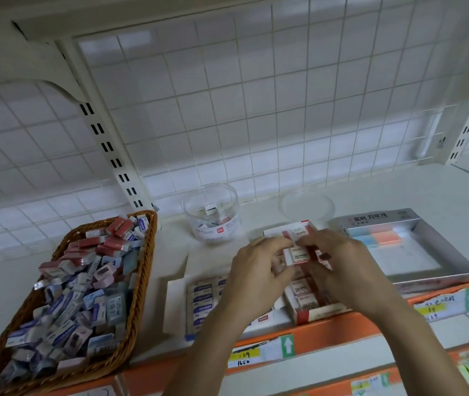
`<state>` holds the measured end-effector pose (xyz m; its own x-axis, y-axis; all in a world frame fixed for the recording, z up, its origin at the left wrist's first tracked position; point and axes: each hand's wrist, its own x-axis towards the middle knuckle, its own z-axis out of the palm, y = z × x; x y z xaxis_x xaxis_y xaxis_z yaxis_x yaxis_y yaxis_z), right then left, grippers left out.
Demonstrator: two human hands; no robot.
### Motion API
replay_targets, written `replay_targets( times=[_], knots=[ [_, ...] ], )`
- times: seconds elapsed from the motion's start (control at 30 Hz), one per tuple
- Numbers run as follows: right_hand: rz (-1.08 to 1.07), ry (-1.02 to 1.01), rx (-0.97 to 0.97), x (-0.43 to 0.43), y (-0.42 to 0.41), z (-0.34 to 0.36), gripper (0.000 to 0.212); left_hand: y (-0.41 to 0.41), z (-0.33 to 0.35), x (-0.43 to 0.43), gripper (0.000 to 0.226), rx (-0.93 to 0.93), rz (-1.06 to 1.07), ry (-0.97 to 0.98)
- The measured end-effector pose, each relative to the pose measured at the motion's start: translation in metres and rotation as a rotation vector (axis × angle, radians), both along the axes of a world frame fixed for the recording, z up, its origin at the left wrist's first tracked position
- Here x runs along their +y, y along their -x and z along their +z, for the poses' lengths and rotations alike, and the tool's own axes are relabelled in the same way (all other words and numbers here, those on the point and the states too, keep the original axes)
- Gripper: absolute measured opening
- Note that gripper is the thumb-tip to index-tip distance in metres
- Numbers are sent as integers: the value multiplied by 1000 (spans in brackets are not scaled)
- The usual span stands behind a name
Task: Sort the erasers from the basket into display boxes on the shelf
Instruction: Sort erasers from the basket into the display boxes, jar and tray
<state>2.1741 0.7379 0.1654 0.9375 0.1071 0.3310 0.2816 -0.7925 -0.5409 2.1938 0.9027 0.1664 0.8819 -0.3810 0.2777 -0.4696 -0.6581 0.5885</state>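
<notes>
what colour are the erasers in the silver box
The erasers are pale blue and salmon pink; head view.

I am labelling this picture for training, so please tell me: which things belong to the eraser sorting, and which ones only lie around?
Job: wicker basket, loose erasers in it, 2B eraser pinched by left hand and right hand, red display box, blue display box.

Lying about: clear jar, round lid, silver box, price labels.

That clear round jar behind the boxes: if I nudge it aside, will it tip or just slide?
Probably slides: the jar looks squat and wide-based on the smooth white shelf. Likely light, since only a few erasers lie inside. It seems open-topped, so a hard knock could spill them.
</notes>
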Motion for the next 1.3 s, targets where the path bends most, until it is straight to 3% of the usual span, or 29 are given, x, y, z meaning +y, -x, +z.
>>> replay_targets(
  times=[0.23,0.43,0.9,1.1,1.3],
  knots=[
    [-83,113,222,-43,14,9,34,-1,-12,-12,37,77,-124,-212],
    [14,174,351,-46,20,16,30,-6,-10,-16,33,165,-115,-214],
    [56,175,482,-41,18,24,31,-5,-9,-15,32,217,-115,-187],
    [82,134,484,-38,18,22,17,-5,-9,-16,32,221,-116,-183],
    [15,107,481,-36,15,17,16,-5,-11,-16,31,218,-116,-179]
  ],
)
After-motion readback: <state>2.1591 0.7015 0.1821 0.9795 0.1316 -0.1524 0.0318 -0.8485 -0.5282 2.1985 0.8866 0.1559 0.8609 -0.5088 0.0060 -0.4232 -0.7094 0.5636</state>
